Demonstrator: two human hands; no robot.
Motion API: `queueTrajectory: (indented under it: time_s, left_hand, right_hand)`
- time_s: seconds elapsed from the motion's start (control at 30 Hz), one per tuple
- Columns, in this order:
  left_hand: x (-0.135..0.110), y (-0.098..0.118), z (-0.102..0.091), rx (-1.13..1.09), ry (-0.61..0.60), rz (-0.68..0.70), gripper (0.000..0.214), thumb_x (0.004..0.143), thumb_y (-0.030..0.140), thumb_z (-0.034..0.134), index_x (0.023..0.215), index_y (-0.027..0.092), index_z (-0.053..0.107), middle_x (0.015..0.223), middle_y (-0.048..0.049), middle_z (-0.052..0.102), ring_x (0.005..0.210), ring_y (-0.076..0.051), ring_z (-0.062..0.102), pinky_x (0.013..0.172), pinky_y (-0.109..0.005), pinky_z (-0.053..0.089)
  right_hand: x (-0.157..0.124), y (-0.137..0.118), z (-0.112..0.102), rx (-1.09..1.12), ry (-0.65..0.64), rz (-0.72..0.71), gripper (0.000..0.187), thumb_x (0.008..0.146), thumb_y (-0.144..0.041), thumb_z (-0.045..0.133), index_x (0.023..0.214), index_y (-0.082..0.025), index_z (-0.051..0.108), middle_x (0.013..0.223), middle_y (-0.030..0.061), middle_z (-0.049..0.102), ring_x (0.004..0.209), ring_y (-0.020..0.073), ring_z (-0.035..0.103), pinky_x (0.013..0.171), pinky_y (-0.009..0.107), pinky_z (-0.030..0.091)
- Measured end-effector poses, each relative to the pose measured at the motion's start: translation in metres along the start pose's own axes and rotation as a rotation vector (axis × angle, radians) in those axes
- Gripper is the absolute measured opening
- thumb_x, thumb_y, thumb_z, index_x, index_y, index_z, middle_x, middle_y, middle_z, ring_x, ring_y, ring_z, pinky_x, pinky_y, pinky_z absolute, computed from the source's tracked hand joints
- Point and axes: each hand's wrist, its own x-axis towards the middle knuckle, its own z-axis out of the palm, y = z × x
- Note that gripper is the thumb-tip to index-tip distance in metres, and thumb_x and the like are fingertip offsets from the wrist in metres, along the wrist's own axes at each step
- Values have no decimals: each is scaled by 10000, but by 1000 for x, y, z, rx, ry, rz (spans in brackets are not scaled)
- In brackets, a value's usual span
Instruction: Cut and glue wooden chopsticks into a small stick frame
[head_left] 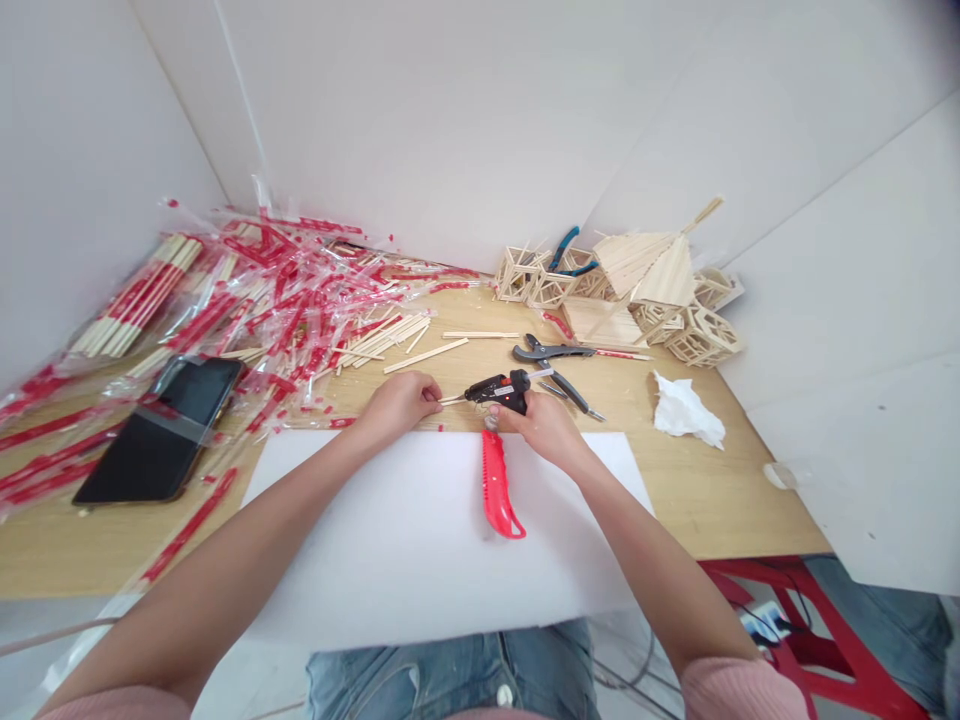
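Observation:
My right hand is wrapped round a black hot glue gun, whose nozzle points left. A white glue stick pokes out of the gun's back end. My left hand pinches a thin wooden stick, and the stick's end meets the nozzle tip or lies very close to it. Just below the gun, a red utility knife lies on the white sheet. Grey-handled cutters and another grey tool lie behind my right hand.
Plastic wrappers with red print and chopsticks heap up at the back left. A black phone lies in front of them. Stick-built frames, blue-handled pliers and a crumpled tissue are at the right. A red stool stands below the table.

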Motion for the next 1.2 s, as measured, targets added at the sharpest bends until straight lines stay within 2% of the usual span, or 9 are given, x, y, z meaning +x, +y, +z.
queueTrajectory:
  time_s: [0.13,0.33,0.43,0.6,0.73,0.83,0.93,1.03,1.2]
  left_hand:
    - [-1,2,-1,1,4,-12,213,670,337,585,786,176,660,750,-38,663,699,-172,587,600,-251,425]
    - [0,1,0,20,-7,-8,200,676,343,589,775,180,649,739,-31,662,678,-164,585,591,-247,417]
    - [0,-2,1,22,-14,0,217,678,363,599,792,184,646,739,-29,655,676,-164,583,583,-244,408]
    - [0,-1,3,62,14,-6,239,684,396,607,811,196,640,774,-32,651,688,-166,577,577,-244,394]
    - [-1,3,5,126,45,-13,255,690,418,603,817,199,637,819,-38,649,716,-167,571,605,-248,386]
    - [-3,6,6,162,64,-10,256,706,427,588,823,204,631,835,-38,642,744,-170,568,616,-249,381]
    - [-4,8,8,194,83,-20,245,719,422,577,839,214,626,858,-29,635,759,-167,565,613,-248,377]
    - [-4,9,9,212,94,-25,227,722,411,578,838,221,625,865,-19,629,755,-161,564,616,-249,378]
    - [-5,10,9,224,93,-9,212,730,403,567,840,231,625,873,-9,622,756,-160,563,611,-254,376]
  right_hand:
    - [0,6,-1,31,19,27,458,773,-598,469,711,-162,594,654,49,620,591,174,558,508,234,313]
    - [-7,33,-14,337,16,58,469,744,-569,529,875,-134,646,682,41,636,597,160,556,556,245,394]
    - [-16,60,-25,437,122,158,505,689,-554,593,932,-117,660,721,44,639,611,154,544,573,253,407]
    - [-36,118,-38,479,368,388,533,626,-532,653,965,-120,668,762,54,646,614,156,536,540,260,391]
    - [-50,162,-36,462,475,452,516,648,-522,635,975,-125,668,857,88,667,723,207,583,603,296,424]
    - [-55,181,-32,428,523,441,464,649,-511,636,937,-149,675,913,113,675,827,247,599,698,327,443]
    - [-54,190,-28,400,532,402,468,640,-533,637,937,-172,652,916,103,673,850,257,598,757,354,445]
    - [-54,195,-27,320,513,391,528,630,-583,624,953,-165,613,875,88,662,804,251,591,748,376,443]
    - [-81,194,-39,81,556,507,651,610,-660,595,956,-109,564,865,147,620,762,267,576,651,375,431]
